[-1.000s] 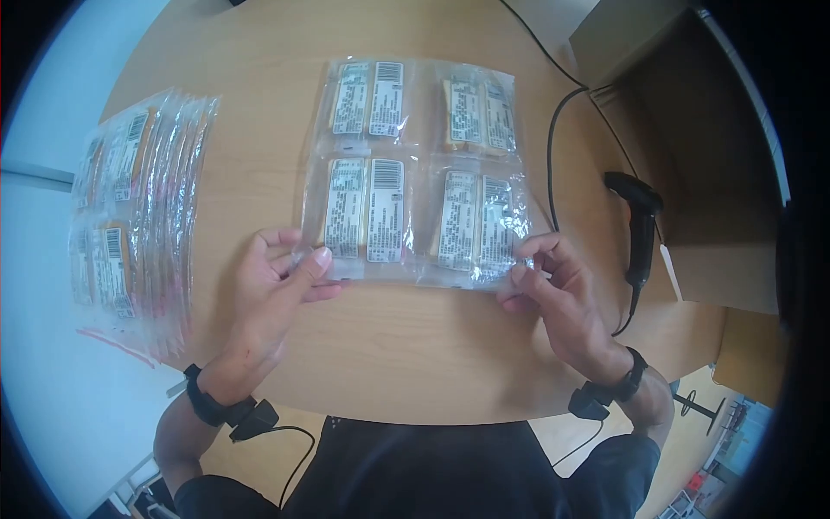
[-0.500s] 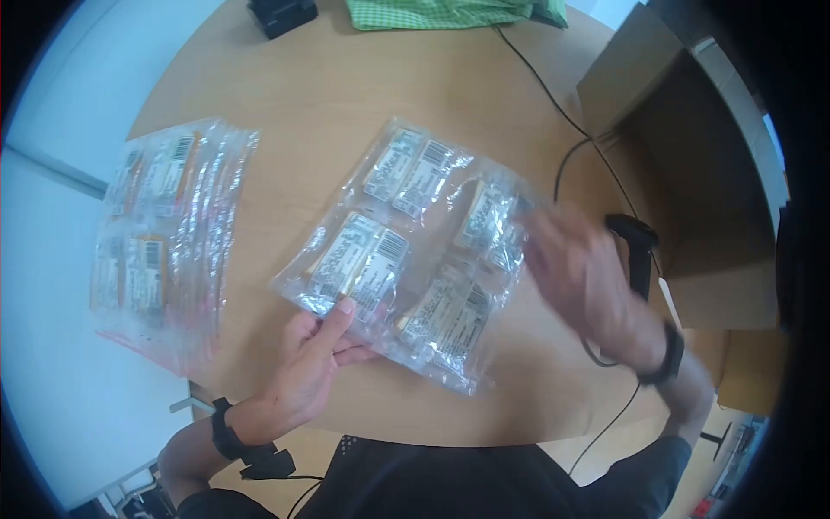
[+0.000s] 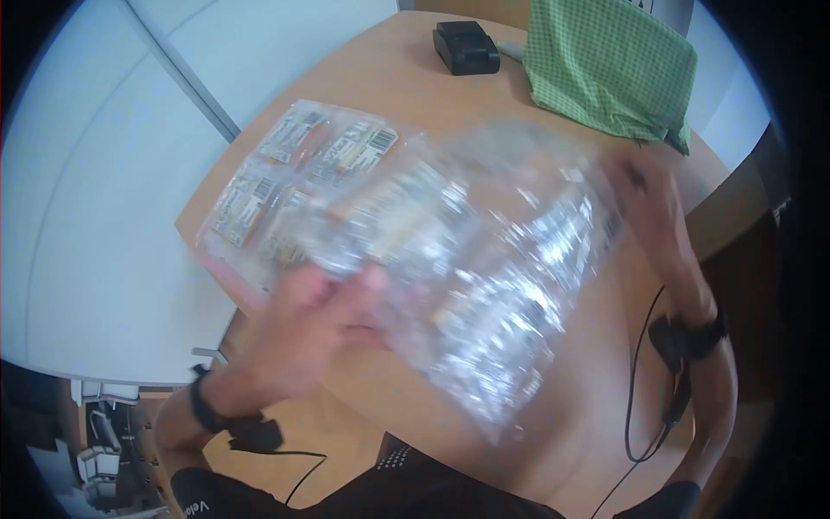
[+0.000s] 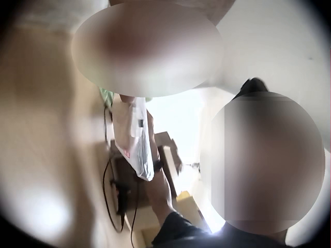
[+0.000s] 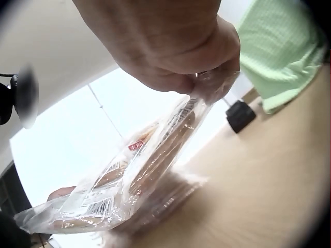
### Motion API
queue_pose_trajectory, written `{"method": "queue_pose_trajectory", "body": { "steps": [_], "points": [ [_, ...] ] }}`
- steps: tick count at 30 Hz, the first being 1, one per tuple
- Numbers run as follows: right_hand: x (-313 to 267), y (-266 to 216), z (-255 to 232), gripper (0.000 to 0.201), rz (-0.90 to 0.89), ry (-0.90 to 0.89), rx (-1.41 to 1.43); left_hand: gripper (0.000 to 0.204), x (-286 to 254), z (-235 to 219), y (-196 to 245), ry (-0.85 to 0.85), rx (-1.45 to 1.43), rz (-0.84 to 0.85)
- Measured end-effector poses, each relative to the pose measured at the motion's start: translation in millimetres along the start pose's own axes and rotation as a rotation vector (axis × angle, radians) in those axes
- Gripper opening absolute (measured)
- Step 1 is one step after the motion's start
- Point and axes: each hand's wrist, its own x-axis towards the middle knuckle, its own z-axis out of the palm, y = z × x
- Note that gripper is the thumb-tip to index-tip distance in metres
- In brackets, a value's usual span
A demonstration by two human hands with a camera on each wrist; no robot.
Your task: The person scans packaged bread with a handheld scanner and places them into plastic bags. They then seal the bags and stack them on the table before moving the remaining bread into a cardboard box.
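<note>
My left hand [image 3: 316, 324] grips the near-left edge of a clear plastic pack [image 3: 510, 320] holding labelled slabs of food in separate pockets. At the opposite corner my right hand [image 3: 653, 203] pinches the film, also seen in the right wrist view, where the pack [image 5: 150, 165] hangs tilted from the fingers. Motion blurs both the pack and the left hand in the head view. Behind the pack, to the left, a stack of similar packs [image 3: 246, 208] lies on the table, partly covered by it in this view.
A green checked cloth [image 3: 605, 73] and a small black device [image 3: 467, 48] stand at the table's far end. In the left wrist view, a black handheld scanner [image 4: 122, 194] with a cable sits near a cardboard box [image 4: 164, 147]. A white panel [image 3: 78, 190] borders the left side.
The right hand let go of the near-right corner and now holds the far-right one. The pack has turned, tilted up and come toward the stack, while the head view swung left.
</note>
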Motion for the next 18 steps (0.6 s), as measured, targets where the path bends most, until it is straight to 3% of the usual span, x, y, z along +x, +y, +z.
{"method": "queue_pose_trajectory", "body": {
  "steps": [3, 4, 5, 7, 8, 11, 16, 18],
  "points": [
    [74, -66, 44, 0.027, -0.247, 0.031, 0.240, 0.023, -16, -60, 34, 0.266, 0.093, 0.275],
    [96, -87, 63, 0.028, -0.326, 0.029, 0.269, 0.026, -17, -94, 41, 0.242, 0.074, 0.280],
    [122, -98, 91, 0.027, -0.460, 0.076, 0.283, 0.031, -18, -100, 49, 0.363, 0.128, 0.323],
    [152, -118, 155, 0.027, -0.387, 0.071, 0.331, 0.032, -11, -136, 47, 0.388, 0.125, 0.289],
    [157, -119, 185, 0.024, -0.307, -0.030, 0.354, 0.032, -4, -157, 40, 0.424, 0.106, 0.255],
    [148, -100, 244, 0.020, -0.349, -0.012, 0.271, 0.045, 13, -188, 11, 0.455, 0.161, 0.158],
    [151, -95, 239, 0.021, -0.307, -0.169, 0.285, 0.056, 12, -208, 10, 0.414, 0.222, -0.006],
    [150, -96, 229, 0.022, -0.346, -0.209, 0.252, 0.055, 14, -202, 5, 0.427, 0.207, 0.014]
  ]
}}
